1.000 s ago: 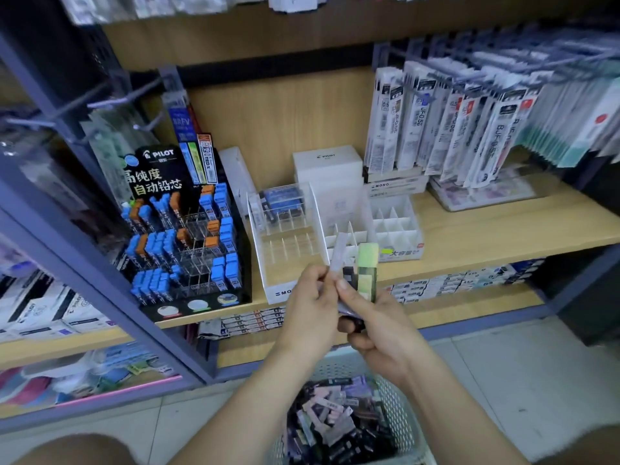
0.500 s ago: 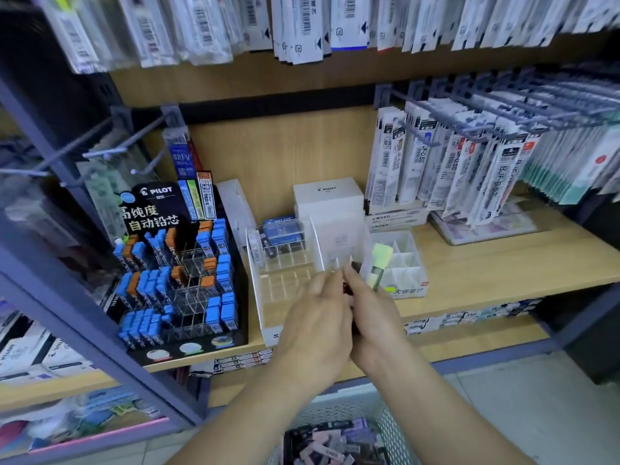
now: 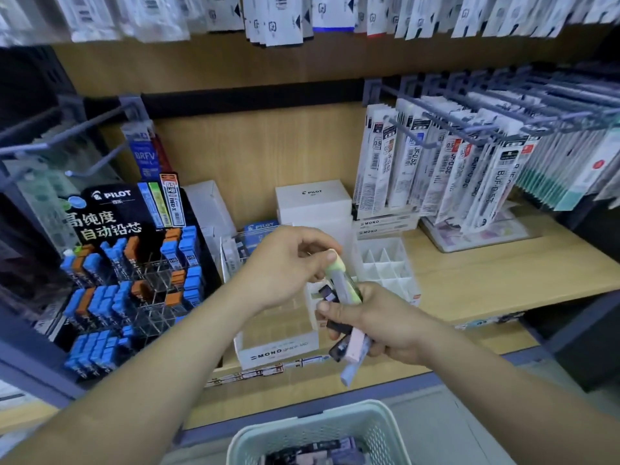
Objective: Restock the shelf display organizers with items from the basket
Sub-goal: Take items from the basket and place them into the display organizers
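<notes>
My right hand [image 3: 379, 323] grips a bundle of slim lead cases [image 3: 349, 344] in black, pink and pale blue. My left hand [image 3: 285, 263] pinches the top of a light green lead case [image 3: 345, 283] that stands up out of that bundle. Both hands hover over the clear MONO display organizer [image 3: 278, 344] on the wooden shelf. A white grid organizer [image 3: 385, 266] sits just behind my right hand. The pale green basket [image 3: 315, 427] with more cases lies below, at the bottom edge.
A black PILOT lead display [image 3: 131, 263] with blue and orange cases fills the left of the shelf. White PILOT boxes [image 3: 312, 199] stand at the back. Hanging refill packs [image 3: 469, 169] on hooks crowd the right. More packets hang from the shelf above.
The view tilted up, so the basket dropped toward the bottom edge. Both hands rose over the MONO organizer. My left hand now pinches the green case; earlier it was at a clear case.
</notes>
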